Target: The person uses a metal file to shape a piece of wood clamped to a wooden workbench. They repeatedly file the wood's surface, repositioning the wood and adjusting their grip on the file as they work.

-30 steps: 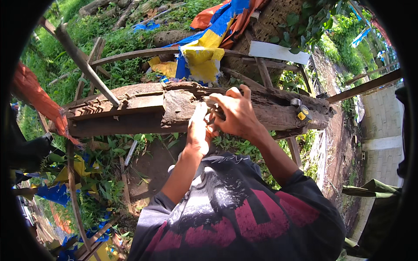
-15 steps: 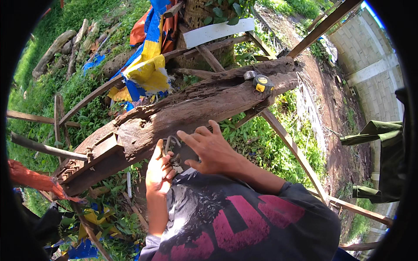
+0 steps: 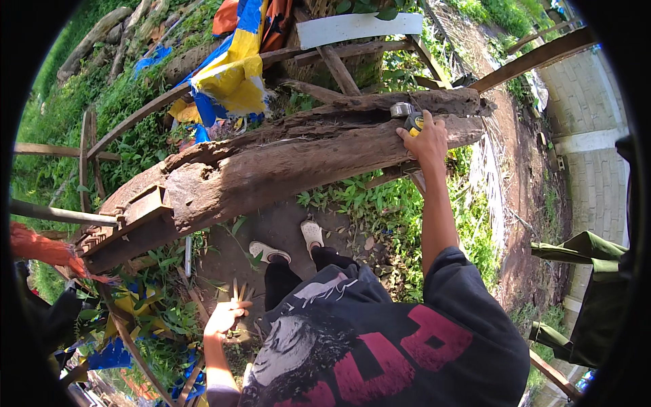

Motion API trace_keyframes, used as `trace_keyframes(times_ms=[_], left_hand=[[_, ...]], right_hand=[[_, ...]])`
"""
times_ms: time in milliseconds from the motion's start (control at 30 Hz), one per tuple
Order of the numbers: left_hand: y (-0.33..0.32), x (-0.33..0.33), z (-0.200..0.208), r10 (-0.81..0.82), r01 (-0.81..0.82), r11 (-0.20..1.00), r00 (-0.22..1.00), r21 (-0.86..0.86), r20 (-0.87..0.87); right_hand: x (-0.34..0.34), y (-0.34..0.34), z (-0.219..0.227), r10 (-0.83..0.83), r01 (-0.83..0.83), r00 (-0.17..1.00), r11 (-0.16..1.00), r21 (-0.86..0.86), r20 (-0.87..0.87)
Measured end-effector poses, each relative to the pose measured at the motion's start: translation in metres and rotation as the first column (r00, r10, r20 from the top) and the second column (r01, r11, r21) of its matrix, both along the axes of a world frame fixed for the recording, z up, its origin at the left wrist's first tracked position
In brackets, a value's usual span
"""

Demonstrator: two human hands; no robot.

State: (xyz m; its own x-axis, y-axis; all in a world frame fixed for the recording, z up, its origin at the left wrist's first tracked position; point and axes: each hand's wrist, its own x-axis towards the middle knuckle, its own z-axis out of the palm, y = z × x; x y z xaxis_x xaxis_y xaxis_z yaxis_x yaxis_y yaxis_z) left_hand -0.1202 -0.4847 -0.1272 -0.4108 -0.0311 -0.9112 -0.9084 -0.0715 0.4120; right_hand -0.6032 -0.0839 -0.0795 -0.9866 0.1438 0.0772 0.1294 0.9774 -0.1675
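My right hand [image 3: 428, 142] reaches out to the right end of the weathered log [image 3: 285, 163], its thumb and fingers closed round a yellow and black tape measure [image 3: 414, 123]. Just left of the tape, a small round metal piece [image 3: 401, 109] rests on the wood. Low on the left, my left hand [image 3: 225, 317] is closed on thin bent metal rods [image 3: 240, 292]; their tips stick up past the fingers, and the rest is hidden in the grip.
A rusty metal channel [image 3: 139, 220] is set against the log's left end, with a pole [image 3: 61, 214] meeting it. Blue and yellow tarp [image 3: 234, 81] hangs behind. A white board [image 3: 359, 30] sits farther back. Dark green cloth [image 3: 576, 251] hangs at the right.
My right hand has left the metal rods and moved far right onto the tape measure. My left hand has dropped down and left, still holding the rods. My feet now show.
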Motion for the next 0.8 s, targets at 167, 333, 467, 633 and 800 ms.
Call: trace_keyframes(times_ms=[167, 333, 467, 633, 800], left_hand=[[0.067, 0.144, -0.066, -0.040, 0.069, 0.995, 0.935, -0.071, 0.352], [0.197, 0.233, -0.093, 0.171, -0.129, 0.984, 0.857, -0.120, 0.486], [0.307, 0.252, -0.119, 0.381, -0.336, 0.924, 0.784, -0.180, 0.490], [0.449, 0.223, -0.151, 0.828, -0.861, 0.481, 0.384, -0.165, 0.409], [0.571, 0.165, -0.235, 0.848, -0.809, 0.530, 0.510, -0.253, 0.143]], right_hand=[[0.052, -0.042, 0.037, 0.309, -0.301, 0.950, 0.945, -0.125, 0.048], [0.132, -0.140, 0.019, 0.881, -0.040, 0.392, 0.304, -0.952, 0.265], [0.214, -0.213, -0.003, 0.909, -0.302, -0.040, 0.386, -0.872, 0.416], [0.294, -0.237, -0.015, 0.806, 0.184, -0.563, 0.337, -0.924, 0.182], [0.363, -0.233, -0.074, 0.526, 0.337, -0.846, 0.655, -0.677, 0.088]])
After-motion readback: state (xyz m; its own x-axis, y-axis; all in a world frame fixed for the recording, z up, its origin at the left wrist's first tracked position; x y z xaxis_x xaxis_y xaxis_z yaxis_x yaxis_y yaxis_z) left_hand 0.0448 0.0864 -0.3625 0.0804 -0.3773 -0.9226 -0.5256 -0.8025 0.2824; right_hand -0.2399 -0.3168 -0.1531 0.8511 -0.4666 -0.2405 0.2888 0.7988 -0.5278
